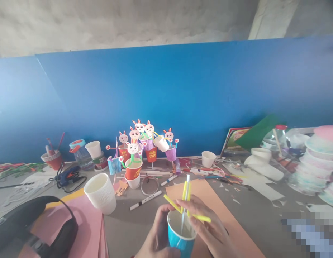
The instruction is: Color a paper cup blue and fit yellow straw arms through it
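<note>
My left hand (158, 229) is wrapped round the left side of a blue-coloured paper cup (179, 243), with its white rim facing up. Over the cup's mouth, my right hand (206, 224) pinches bent yellow pipe cleaners (202, 218) beside a thin pale stick (188, 181). One yellow end points left, another sticks out to the right past my fingers. The stick's lower part reaches down inside the cup. Beneath my hands lies a sheet of orange paper (201, 190).
Finished rabbit-faced cup figures (133, 168) stand ahead. A stack of white paper cups (100, 193) and a black headset-like object (61, 229) are at left. A marker (145, 200) lies nearby. Stacked painted bowls (317, 161) stand right, with paper scraps around. A blue panel (182, 89) rises behind.
</note>
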{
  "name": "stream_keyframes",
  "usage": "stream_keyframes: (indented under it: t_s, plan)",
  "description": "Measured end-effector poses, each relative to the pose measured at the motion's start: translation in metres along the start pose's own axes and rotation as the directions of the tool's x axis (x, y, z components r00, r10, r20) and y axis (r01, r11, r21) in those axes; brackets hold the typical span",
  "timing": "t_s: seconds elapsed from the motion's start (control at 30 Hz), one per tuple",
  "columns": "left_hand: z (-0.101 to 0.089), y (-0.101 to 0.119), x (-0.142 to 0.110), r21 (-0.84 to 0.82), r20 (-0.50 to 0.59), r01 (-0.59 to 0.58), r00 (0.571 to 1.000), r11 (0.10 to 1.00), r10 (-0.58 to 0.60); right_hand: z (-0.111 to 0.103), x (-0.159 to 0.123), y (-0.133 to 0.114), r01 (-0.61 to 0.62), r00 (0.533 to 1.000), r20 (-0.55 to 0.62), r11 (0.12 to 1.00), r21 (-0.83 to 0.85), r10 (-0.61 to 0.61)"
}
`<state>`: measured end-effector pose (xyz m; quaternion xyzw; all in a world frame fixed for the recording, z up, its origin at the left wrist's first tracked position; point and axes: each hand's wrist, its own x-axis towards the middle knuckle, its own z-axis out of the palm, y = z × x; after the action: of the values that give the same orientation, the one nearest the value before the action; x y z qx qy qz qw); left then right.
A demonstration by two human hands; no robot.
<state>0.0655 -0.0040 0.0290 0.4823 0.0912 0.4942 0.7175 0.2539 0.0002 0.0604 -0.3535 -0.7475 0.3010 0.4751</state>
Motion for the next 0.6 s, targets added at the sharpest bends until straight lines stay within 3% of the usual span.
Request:
stream_keyframes:
  t_s: [0.33, 0.6]
  plan:
    - [0.001, -0.004, -0.003, -0.028, 0.001, -0.024, 1.000, 0.999, 0.024, -0.002, -0.004, 0.002, 0.160, 0.987, 0.047, 0.971, -0.176, -0.154]
    - [-0.031, -0.016, -0.005, 0.057, -0.172, 0.146, 0.976, 0.988, -0.134, 0.002, -0.005, -0.010, 0.325, 0.942, -0.018, 0.922, -0.211, -0.336]
